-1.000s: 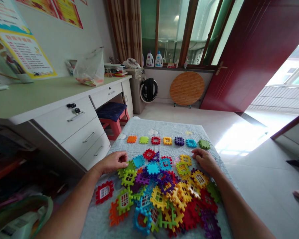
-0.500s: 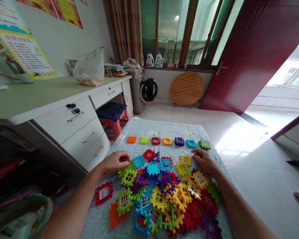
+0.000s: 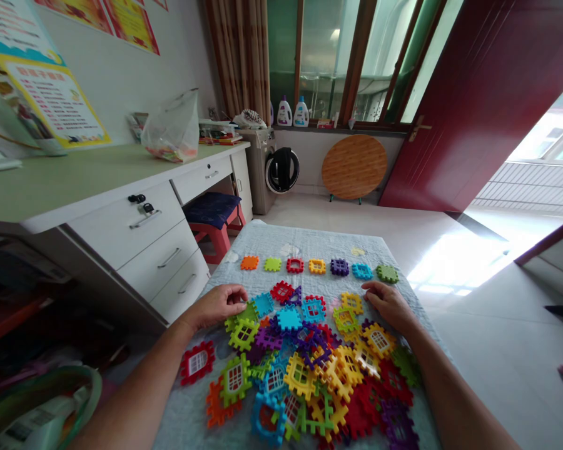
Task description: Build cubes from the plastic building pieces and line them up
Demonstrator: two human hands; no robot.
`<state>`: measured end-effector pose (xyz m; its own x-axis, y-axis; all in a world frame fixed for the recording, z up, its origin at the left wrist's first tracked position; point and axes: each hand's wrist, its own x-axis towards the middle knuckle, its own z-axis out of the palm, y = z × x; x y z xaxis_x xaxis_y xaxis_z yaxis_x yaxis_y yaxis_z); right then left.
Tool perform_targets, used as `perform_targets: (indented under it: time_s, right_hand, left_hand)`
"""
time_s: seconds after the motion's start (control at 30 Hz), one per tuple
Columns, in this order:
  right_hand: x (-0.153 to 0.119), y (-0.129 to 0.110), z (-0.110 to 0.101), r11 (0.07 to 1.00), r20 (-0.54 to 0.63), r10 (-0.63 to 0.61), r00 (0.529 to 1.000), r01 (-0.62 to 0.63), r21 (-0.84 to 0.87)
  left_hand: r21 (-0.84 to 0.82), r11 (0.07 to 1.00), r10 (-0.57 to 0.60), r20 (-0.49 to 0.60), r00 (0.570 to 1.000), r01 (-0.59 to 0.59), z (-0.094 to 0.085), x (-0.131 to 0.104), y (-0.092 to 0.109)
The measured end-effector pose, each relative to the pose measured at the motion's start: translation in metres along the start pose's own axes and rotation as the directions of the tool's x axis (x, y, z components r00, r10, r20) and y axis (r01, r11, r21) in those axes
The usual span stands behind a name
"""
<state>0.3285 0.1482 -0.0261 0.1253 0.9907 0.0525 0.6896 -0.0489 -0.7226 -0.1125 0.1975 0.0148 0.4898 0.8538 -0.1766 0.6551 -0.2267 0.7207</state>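
A heap of colourful notched plastic tiles lies on a cloth-covered table, with yellow tiles (image 3: 301, 375) and a light blue tile (image 3: 289, 318) on top. Beyond it, several single tiles form a row from an orange tile (image 3: 249, 263) to a green tile (image 3: 387, 273). My left hand (image 3: 223, 304) rests at the heap's left edge beside a green tile (image 3: 244, 334), fingers curled; whether anything is between them is hidden. At the right edge my right hand (image 3: 388, 303) lies near a yellow tile (image 3: 351, 302), fingers apart, holding nothing.
The pale blue cloth (image 3: 300, 240) covers the table. A desk (image 3: 98, 181) with drawers stands to the left, with a plastic bag (image 3: 172, 128) on it. Behind are a stool (image 3: 214, 212), a washing machine (image 3: 261, 169) and a round wooden board (image 3: 354, 166).
The whole view has shifted slightly, moving the scene a little to the right. Both hands and the tiles keep their places relative to each other.
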Motion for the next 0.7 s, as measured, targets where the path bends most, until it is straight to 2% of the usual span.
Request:
perform_targets:
  time_s: [0.2, 0.33, 0.4, 0.47, 0.57, 0.7]
  right_hand:
    - [0.000, 0.000, 0.000, 1.000, 0.011, 0.017, 1.000, -0.017, 0.010]
    - [0.002, 0.004, 0.000, 1.000, 0.013, 0.018, 1.000, -0.019, 0.022]
    - [0.003, 0.006, 0.001, 0.999, 0.014, 0.015, 1.000, -0.016, 0.028]
    - [0.003, 0.006, 0.001, 0.999, 0.011, 0.011, 1.000, -0.011, 0.032]
    - [0.002, 0.004, 0.001, 1.000, 0.011, 0.011, 1.000, -0.012, 0.027]
    - [0.001, 0.005, 0.001, 1.000, 0.004, 0.010, 1.000, -0.010, 0.022]
  left_hand:
    - [-0.004, 1.000, -0.006, -0.045, 0.999, 0.005, 0.003, 0.004, -0.005]
    - [0.113, 0.994, 0.013, -0.217, 0.976, 0.012, -0.001, 0.014, -0.008]
    - [0.211, 0.977, 0.057, -0.314, 0.948, 0.011, -0.006, 0.024, -0.009]
    - [0.315, 0.949, 0.128, -0.354, 0.926, -0.011, -0.012, 0.038, -0.009]
    - [0.491, 0.869, 0.225, -0.293, 0.929, -0.056, -0.019, 0.064, -0.006]
    - [0.601, 0.797, 0.212, -0.176, 0.961, -0.065, -0.017, 0.098, 0.002]
